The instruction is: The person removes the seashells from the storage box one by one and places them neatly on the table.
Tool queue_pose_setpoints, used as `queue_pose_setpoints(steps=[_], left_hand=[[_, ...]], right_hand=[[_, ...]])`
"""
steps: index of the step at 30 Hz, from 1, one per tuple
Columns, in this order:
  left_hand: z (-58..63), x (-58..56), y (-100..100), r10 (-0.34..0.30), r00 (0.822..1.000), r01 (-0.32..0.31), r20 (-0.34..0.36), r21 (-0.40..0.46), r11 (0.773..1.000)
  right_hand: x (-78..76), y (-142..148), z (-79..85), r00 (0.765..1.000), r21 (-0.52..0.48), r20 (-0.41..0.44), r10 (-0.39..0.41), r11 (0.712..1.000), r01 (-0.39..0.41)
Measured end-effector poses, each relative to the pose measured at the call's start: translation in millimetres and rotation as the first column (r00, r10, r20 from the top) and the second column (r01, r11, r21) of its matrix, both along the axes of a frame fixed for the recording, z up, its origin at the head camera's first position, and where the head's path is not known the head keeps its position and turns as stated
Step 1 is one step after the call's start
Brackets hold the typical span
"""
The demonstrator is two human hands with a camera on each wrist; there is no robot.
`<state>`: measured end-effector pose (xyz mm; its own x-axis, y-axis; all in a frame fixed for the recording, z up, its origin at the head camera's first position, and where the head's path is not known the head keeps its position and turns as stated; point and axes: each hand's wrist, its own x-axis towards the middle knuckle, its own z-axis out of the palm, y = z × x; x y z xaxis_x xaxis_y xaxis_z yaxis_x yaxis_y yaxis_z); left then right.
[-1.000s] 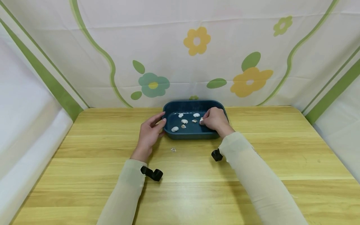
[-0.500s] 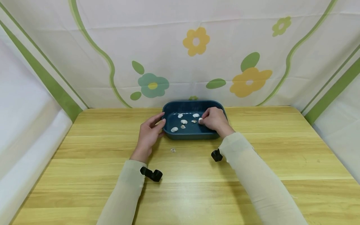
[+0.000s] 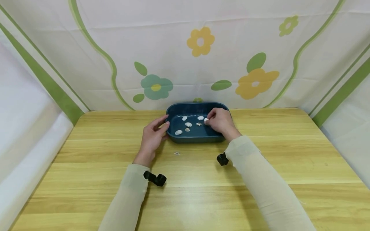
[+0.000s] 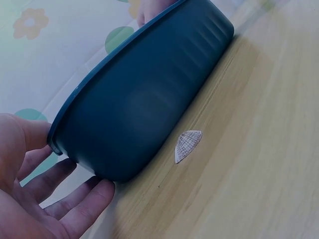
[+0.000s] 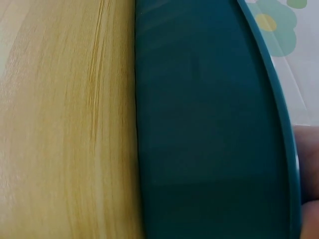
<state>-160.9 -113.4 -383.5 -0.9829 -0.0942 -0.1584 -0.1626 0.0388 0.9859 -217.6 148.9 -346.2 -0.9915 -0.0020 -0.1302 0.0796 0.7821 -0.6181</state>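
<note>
A deep blue rectangular dish (image 3: 189, 140) stands on the table against the cloth backdrop. Several small white seashells (image 3: 188, 124) lie spread over its floor. My left hand (image 3: 151, 138) rests on the dish's left end, fingertips touching the outer wall and thumb at the rim. Reaching in over the right side, my right hand (image 3: 222, 122) pinches a white seashell (image 3: 206, 120) between thumb and fingertips. On the table in front of the dish lies one ribbed seashell (image 4: 188, 146). In the right wrist view, the dish wall (image 5: 209, 119) hides most of the right hand.
The wooden table (image 3: 190, 199) spreads out toward me and to both sides. Behind it hangs a white cloth (image 3: 179, 48) with printed flowers. Each wrist carries a black camera mount, left mount (image 3: 155, 178) and right mount (image 3: 222, 159), low over the tabletop.
The seashell in my right fingertips has shifted slightly up and away from me. My left hand and the dish stay put; the whole head view drifts a little.
</note>
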Motion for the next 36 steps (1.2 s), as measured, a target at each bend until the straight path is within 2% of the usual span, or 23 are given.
queue_pose_setpoints(steps=[4, 8, 13, 17, 28, 36], left_hand=[[-0.1, -0.2, 0, -0.003, 1.000, 0.003, 0.002, 0.001, 1.000], [0.1, -0.9, 0, -0.001, 1.000, 0.001, -0.003, -0.006, 1.000], [0.7, -0.7, 1, -0.003, 1.000, 0.003, -0.005, -0.002, 1.000], [0.4, 0.0, 1, -0.002, 1.000, 0.002, 0.001, 0.004, 1.000], [-0.4, 0.1, 1, 0.001, 1.000, -0.001, -0.001, 0.007, 1.000], [0.3, -0.3, 3, 0.012, 1.000, -0.012, 0.004, 0.013, 1.000]], right_hand=[[0.0, 2, -1.7, 0.999, -0.043, -0.036, -0.003, 0.999, 0.001], [-0.3, 4, -3.2, 0.996, -0.127, -0.088, -0.021, 0.992, 0.010], [2.3, 6, -3.4, 0.992, -0.248, -0.111, -0.064, 0.968, 0.034], [4.8, 7, -3.5, 0.988, -0.297, -0.124, -0.090, 0.954, 0.050], [7.3, 7, -2.4, 0.983, -0.329, -0.151, -0.102, 0.943, 0.047], [11.2, 3, -3.6, 0.960, -0.296, -0.264, -0.095, 0.955, 0.013]])
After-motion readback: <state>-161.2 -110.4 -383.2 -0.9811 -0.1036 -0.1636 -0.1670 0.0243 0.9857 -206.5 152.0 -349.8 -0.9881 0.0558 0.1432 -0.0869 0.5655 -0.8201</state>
